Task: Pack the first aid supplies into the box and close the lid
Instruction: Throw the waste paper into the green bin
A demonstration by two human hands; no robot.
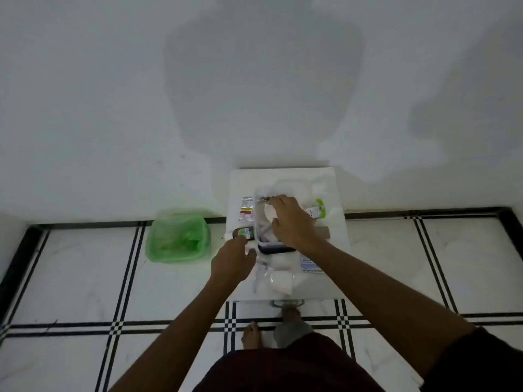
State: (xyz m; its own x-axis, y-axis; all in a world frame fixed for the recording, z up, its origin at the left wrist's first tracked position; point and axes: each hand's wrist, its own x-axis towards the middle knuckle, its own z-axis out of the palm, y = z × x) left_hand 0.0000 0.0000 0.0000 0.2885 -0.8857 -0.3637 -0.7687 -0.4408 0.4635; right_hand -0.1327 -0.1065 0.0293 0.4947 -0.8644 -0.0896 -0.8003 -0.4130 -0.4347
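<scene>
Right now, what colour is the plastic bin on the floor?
Translucent green plastic bin, clearest in the head view.

Box (264, 246) on table (334, 284), mid-top. Sachet (245, 212) left of box; tube (315, 210) right; bandage roll (280, 281) before it. Bin (178, 239) on floor, left of table.

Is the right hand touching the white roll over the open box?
Touching. The head view shows the right hand with fingers curled around the white roll, no gap visible, above the box.

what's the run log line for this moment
right hand: placing white roll in box | left hand: near bottle | lid: off
</scene>
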